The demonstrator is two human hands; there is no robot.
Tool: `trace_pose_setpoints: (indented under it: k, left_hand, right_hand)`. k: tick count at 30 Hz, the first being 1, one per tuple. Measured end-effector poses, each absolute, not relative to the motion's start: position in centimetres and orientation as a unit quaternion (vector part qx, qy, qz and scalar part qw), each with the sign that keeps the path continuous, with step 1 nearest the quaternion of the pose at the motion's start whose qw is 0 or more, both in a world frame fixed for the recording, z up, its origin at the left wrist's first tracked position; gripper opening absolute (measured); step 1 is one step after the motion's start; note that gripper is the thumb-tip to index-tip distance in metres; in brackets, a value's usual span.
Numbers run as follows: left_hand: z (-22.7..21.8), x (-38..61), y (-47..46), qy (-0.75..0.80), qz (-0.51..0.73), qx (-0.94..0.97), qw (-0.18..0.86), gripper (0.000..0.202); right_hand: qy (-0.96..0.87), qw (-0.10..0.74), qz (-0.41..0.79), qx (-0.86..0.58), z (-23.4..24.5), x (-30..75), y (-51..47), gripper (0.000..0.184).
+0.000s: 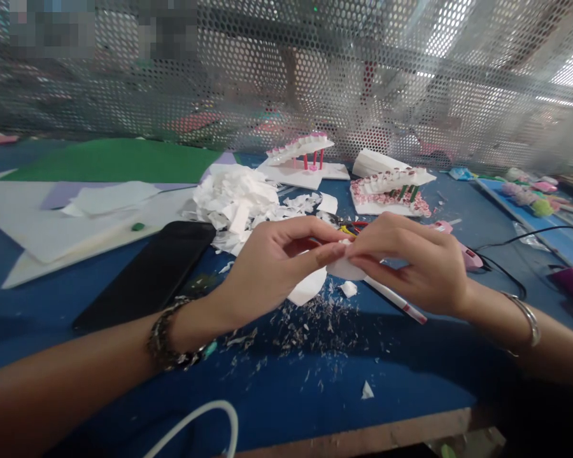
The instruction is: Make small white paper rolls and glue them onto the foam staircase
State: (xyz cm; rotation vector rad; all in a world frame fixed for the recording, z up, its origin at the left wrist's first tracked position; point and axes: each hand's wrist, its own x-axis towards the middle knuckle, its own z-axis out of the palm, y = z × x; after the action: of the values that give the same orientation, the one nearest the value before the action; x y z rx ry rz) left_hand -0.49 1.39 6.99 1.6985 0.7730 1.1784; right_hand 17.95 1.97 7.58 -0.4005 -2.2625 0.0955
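Observation:
My left hand [272,264] and my right hand [410,261] meet over the blue table [315,388], fingertips pinched together on a small white foam piece [344,268]. Another white piece [308,289] hangs below my left fingers. A thin white stick with a red tip [396,300] pokes out under my right hand. Fine white shavings [310,327] lie on the table beneath both hands. Each wrist wears a bracelet.
A black phone [148,273] lies at the left beside white sheets [67,229] and a green sheet [109,160]. A heap of white scraps [236,197] and two small white models [300,156] [391,187] stand behind. A perforated metal screen [315,76] closes the back. Cables [510,254] run at right.

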Motion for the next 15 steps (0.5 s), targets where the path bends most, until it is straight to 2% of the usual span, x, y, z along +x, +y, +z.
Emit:
trace_pose_setpoints:
  k: [11, 15]
  left_hand:
    - [6.8, -0.4, 1.4, 0.31, 0.433, 0.704, 0.471, 0.007]
    - [6.9, -0.4, 1.2, 0.318, 0.433, 0.724, 0.432, 0.008]
  right_hand:
    - [-0.918, 0.309, -0.209, -0.135, 8.5, 19.2, 1.8, 0.016]
    - [-0.915, 0.302, -0.232, -0.135, 8.4, 19.0, 2.0, 0.016]
